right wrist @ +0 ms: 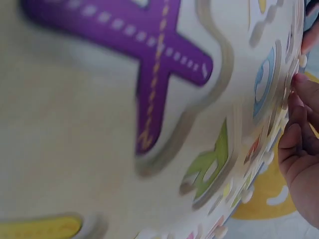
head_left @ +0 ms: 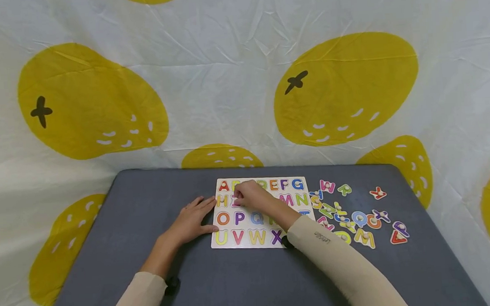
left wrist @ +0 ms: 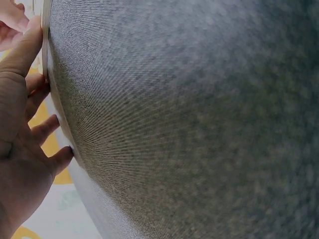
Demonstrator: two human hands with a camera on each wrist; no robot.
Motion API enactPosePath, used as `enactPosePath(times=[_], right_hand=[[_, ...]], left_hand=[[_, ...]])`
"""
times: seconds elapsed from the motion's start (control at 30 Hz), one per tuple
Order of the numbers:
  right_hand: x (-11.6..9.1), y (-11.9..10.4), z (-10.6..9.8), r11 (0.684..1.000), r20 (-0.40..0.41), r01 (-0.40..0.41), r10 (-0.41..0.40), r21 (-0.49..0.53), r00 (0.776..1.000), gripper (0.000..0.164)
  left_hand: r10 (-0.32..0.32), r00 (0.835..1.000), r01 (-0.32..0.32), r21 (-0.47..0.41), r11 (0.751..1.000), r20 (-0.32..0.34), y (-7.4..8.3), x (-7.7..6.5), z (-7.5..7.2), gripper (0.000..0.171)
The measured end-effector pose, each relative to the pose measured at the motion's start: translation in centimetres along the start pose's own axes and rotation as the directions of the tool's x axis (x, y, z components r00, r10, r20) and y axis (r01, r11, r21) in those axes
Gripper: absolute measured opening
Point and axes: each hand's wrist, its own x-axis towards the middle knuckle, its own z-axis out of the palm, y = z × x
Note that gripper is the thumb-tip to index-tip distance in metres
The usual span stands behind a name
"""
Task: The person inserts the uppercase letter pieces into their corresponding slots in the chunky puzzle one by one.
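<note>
A white wooden alphabet puzzle board (head_left: 248, 243) lies on the table with rows of coloured letters. My left hand (head_left: 190, 222) rests at its left edge, fingers spread, with the thumb and fingertips touching the edge. In the left wrist view the left hand (left wrist: 25, 134) shows its thumb along the board's side. Over the second row, my right hand (head_left: 254, 197) pinches a pink letter I piece (head_left: 234, 201) just right of the H. The right wrist view shows the right hand (right wrist: 301, 154) with thumb and fingertips together, low at the board's surface; they mostly hide the piece.
Loose letter pieces lie right of the board, among them a yellow-orange M (head_left: 364, 239), a blue Q (head_left: 359, 219) and a red piece (head_left: 377, 192). Several knobs (right wrist: 247, 194) stand up from the board's upper rows. The grey table (head_left: 253, 283) meets a fruit-print cloth (head_left: 221, 103) behind.
</note>
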Motion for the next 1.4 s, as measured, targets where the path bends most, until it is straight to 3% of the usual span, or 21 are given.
enactPosePath(times=[0.43,0.67,1.03,1.4], right_hand=[[-0.1,-1.2,0.2,0.996,0.012,-0.087,0.087,-0.003,0.996,0.014],[-1.2,-0.7,-0.3,0.993,-0.026,-0.089,0.092,0.081,0.995,0.015],[-4.7,1.8,-3.2,0.98,-0.074,-0.099,0.113,0.173,0.991,0.018],[-9.5,5.8,-6.0,0.98,-0.19,-0.084,0.119,0.181,0.975,0.02]], left_hand=[[0.002,1.0,-0.002,-0.019,1.0,0.001,-0.1,0.1,0.4,0.089],[0.01,1.0,-0.01,-0.023,1.0,-0.014,-0.2,0.1,0.3,0.089],[0.006,1.0,-0.006,-0.035,0.999,-0.003,0.0,0.0,0.1,0.089],[0.01,1.0,-0.01,-0.029,1.0,-0.002,0.0,0.0,0.0,0.09]])
